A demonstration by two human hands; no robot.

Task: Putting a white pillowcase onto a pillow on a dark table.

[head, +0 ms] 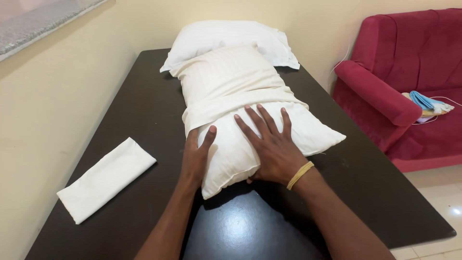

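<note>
My right hand (270, 147) lies flat and wide open on the striped cream pillow (250, 120), palm down, fingers (257, 120) spread and pointing toward the far edge of the table (144, 110). It grips nothing; it only presses on the bare near part of the pillow, just below the bunched hem of the pillowcase (231, 82) that covers the pillow's far part. A yellow band (300, 174) sits on that wrist.

My left hand (196, 156) is open too, though narrower: the palm rests against the pillow's left side, the thumb lies up on top of the fabric, and the other fingers run along the pillow's edge where it meets the tabletop. I cannot tell whether they pinch any cloth.

The pillow lies lengthwise down the middle of the dark table, its near corner pointing at the near edge and its right corner reaching toward the right edge. Its far end touches a second, plain white pillow (226, 36) that lies crosswise at the far edge.

A folded cream cloth (106, 179) lies flat near the left edge of the table, well apart from both my hands.

Beyond the right edge stands a red sofa (399, 72), with a small pile of blue and pale cloths (426, 103) on its seat.
</note>
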